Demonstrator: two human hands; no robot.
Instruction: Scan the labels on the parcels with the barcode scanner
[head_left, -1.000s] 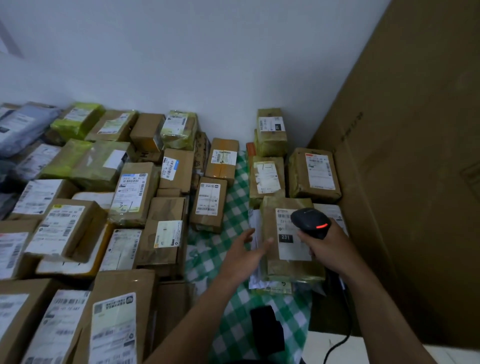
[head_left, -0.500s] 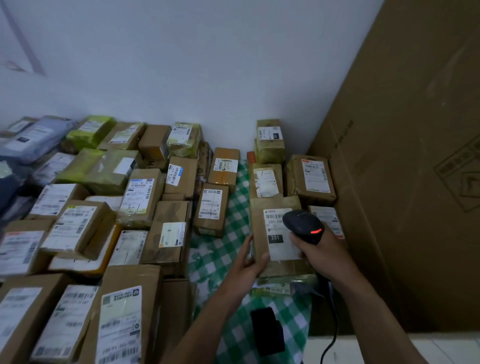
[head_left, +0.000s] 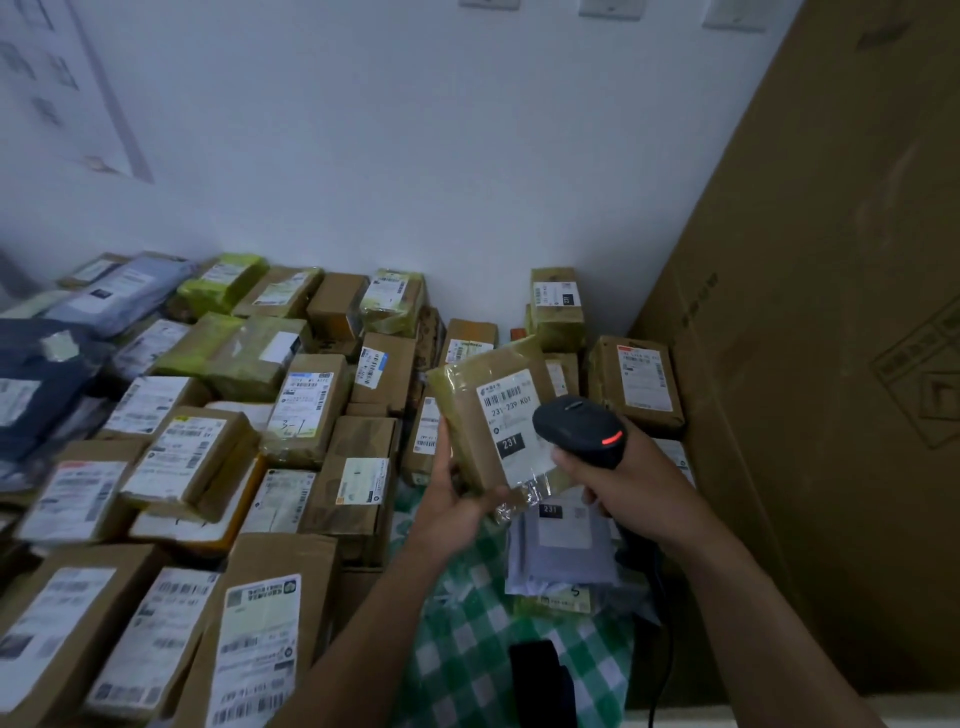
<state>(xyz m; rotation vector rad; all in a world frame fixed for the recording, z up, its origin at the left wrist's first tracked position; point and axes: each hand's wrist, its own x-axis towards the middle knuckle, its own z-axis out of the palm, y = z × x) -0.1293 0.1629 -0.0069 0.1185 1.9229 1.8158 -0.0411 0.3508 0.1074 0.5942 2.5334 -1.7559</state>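
Two hands share the job: your left hand (head_left: 457, 501) grips the lower edge of a tape-wrapped brown parcel (head_left: 470, 415), while your right hand (head_left: 621, 480) is closed around the handle of the black barcode scanner (head_left: 576, 426), its red light lit and its head close to the white label (head_left: 511, 415) marked 231. Half a second ago that parcel lay flat on its stack. Now it is lifted and tilted toward the scanner, uncovering a grey mailer (head_left: 563, 545) beneath, on the green checked cloth (head_left: 467, 639). The label faces the scanner, so a read looks imminent. Dozens of labelled parcels (head_left: 291, 415) crowd the space to your left, and a tall cardboard carton (head_left: 831, 364) walls off the right.
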